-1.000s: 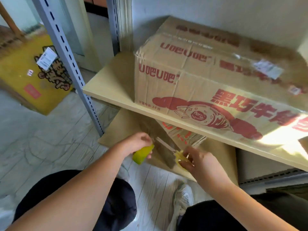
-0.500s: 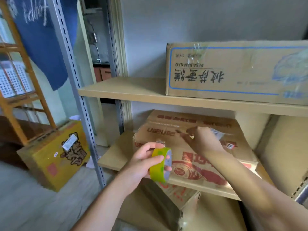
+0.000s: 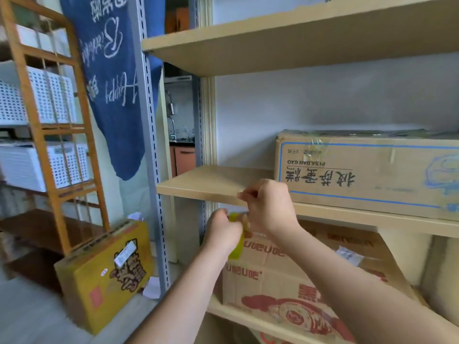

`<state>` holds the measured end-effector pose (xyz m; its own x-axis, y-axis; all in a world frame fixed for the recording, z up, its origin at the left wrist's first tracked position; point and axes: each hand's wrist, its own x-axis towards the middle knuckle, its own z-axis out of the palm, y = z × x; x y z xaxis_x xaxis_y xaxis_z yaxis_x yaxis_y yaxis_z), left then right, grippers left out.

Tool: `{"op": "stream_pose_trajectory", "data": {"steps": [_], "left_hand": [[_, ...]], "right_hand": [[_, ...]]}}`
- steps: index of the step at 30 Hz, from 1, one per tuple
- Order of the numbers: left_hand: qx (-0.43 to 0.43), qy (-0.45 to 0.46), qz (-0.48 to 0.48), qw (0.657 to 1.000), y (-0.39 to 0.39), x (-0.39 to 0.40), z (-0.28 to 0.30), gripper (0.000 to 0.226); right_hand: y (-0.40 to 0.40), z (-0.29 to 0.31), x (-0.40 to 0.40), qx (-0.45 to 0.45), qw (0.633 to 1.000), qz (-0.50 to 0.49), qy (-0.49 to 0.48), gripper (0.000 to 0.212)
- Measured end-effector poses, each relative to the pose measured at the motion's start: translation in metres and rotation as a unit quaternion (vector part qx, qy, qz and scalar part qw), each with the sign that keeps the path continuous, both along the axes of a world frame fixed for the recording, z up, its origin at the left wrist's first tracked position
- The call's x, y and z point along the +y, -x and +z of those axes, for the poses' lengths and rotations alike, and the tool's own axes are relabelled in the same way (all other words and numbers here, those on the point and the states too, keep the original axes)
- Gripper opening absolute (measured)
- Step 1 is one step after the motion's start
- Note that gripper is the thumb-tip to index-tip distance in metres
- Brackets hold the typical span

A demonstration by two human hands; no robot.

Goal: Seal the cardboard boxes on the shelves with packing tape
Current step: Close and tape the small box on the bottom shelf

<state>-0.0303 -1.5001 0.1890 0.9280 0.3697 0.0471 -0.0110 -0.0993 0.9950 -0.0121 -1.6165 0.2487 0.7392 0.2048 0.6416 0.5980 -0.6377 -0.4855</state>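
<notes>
My left hand (image 3: 223, 232) grips a yellow-green roll of packing tape (image 3: 237, 244), mostly hidden behind my fingers. My right hand (image 3: 269, 207) is just above it with fingers pinched together near the roll, likely on the tape's end, which I cannot make out. Both hands are in front of the middle shelf's (image 3: 211, 182) front edge. A cardboard box with blue print (image 3: 367, 175) stands on that shelf to the right. A cardboard box with red print (image 3: 285, 276) sits on the shelf below, behind my forearms.
A grey perforated shelf post (image 3: 151, 145) stands left of the shelves. A yellow box (image 3: 104, 274) leans on the floor by it. Further left is a wooden rack (image 3: 49, 145) with white baskets. A blue cloth (image 3: 111, 70) hangs above. The top shelf (image 3: 298, 36) spans overhead.
The view has swung up from the bottom shelf to the middle one. Both hands rose with the tape roll and have come together in front of the middle shelf's edge.
</notes>
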Motion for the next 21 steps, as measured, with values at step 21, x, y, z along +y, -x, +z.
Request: {"op": "stream_pose_trajectory", "data": {"steps": [21], "left_hand": [[-0.015,-0.122,0.007,0.992,-0.038,0.036,-0.031,0.055]], "right_hand": [[-0.058,-0.053,0.028,-0.207,0.950,-0.030,0.231,0.053]]}}
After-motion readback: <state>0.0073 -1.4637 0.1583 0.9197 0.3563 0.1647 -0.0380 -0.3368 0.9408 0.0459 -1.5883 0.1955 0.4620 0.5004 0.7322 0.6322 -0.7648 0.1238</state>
